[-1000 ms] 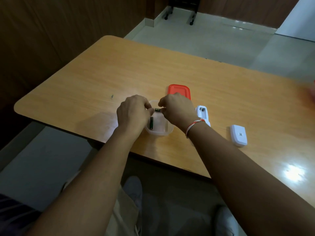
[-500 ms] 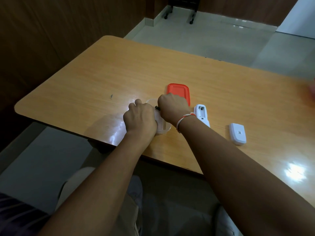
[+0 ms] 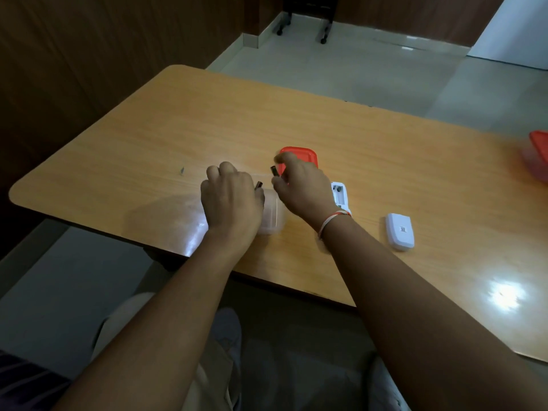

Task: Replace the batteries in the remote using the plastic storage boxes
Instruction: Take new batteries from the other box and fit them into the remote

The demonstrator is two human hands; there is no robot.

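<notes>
Two batteries are out of the box, one per hand. The right hand (image 3: pixel 299 188) pinches a small dark battery (image 3: pixel 274 171) between thumb and fingertips, held above the table just in front of the red lid (image 3: pixel 305 154). The left hand (image 3: pixel 229 200) is curled, and the end of a second battery (image 3: pixel 259 184) pokes out at its thumb side; it looks gripped, though most of it is hidden.

Below both hands sits the clear plastic box (image 3: pixel 274 216), open, close to the table's near edge, roughly at its middle. Whether anything remains inside, I cannot tell.

The remote (image 3: pixel 338 194) lies just right of the box with its battery bay exposed, partly behind the right wrist. Its white back cover (image 3: pixel 399 231) lies apart, further right along the near edge. A second red-lidded box (image 3: pixel 538 157) shows, blurred, at the table's far right edge.

Handling judgement: the batteries are small, rigid, smooth cylinders, light but apt to roll or slip. They are best pinched across the middle of the barrel, leaving the ends free to seat against the contacts. The remote is light and may slide when pressed, so it wants steadying.
</notes>
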